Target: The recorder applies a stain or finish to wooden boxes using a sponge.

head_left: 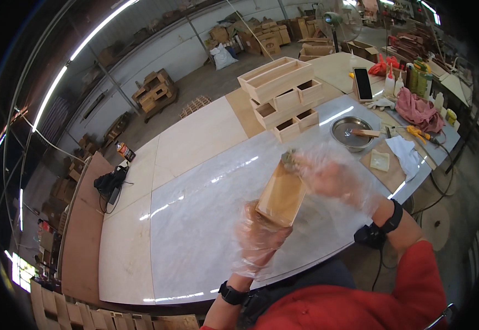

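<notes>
A small pale wooden box (281, 193) is held tilted above the table by my left hand (259, 235). That hand wears a clear plastic glove, and its fingers wrap the box's near end. At the far end of the box, my right hand (336, 179), also in a clear glove and blurred by motion, grips a greenish-grey wad (290, 160), perhaps a sponge or cloth. The wad touches the box's rim. Right of my right hand, a round metal pan (354, 144) holds a little liquid, with a flat wooden brush or stick (365, 133) resting across it.
Several wooden boxes (283, 104) are stacked beyond my hands. Plastic sheeting (195, 242) covers much of the table. At right are a phone (363, 83), squeeze bottles (390, 85), a pink cloth (418, 110), a white cloth (406, 157) and a corded yellow tool (417, 133). A black bag (111, 182) lies far left.
</notes>
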A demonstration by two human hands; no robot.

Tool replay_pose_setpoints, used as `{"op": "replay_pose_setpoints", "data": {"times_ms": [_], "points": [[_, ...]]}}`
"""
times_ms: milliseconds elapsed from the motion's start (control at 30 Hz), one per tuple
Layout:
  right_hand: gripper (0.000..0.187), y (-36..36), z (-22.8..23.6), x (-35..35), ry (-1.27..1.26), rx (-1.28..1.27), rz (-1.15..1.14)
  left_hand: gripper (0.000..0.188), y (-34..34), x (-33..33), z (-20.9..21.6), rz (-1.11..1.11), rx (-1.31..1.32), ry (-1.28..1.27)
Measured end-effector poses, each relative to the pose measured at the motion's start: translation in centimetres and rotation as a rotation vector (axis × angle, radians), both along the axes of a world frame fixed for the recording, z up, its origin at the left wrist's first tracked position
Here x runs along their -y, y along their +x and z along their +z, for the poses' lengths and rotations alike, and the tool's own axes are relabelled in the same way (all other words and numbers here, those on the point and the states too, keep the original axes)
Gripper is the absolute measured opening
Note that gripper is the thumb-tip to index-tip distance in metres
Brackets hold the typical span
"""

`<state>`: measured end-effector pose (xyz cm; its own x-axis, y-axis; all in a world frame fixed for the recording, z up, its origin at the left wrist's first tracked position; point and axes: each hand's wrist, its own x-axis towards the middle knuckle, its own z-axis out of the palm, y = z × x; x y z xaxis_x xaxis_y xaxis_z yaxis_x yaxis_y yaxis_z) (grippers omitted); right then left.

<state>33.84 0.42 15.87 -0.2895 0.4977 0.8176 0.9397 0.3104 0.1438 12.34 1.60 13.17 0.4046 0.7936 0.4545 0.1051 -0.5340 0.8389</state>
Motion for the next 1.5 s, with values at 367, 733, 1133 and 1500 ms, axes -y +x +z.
{"op": "replay_pose_setpoints", "data": {"times_ms": [367,733,1133,1500], "points": [[0.025,-3.8,2.1,1.3,-0.068,-0.364,0.302,0.054,-0.7,0.5,0.7,0.037,-0.145,0.128],[0.032,-2.6,0.2,0.8,-0.349,-0.650,0.362,0.053,-0.5,-0.2,0.7,0.039,-0.051,0.008],[0.040,-0.8,-3.4,0.0,-0.144,-0.404,0.233,0.059,-0.5,-0.3,3.0,-0.006,-0.044,-0.125],[0.036,-0.8,-1.3,0.9,-0.509,-1.007,0.259,0.066,-1.8,-2.2,2.7,0.120,-0.357,0.127]]}}
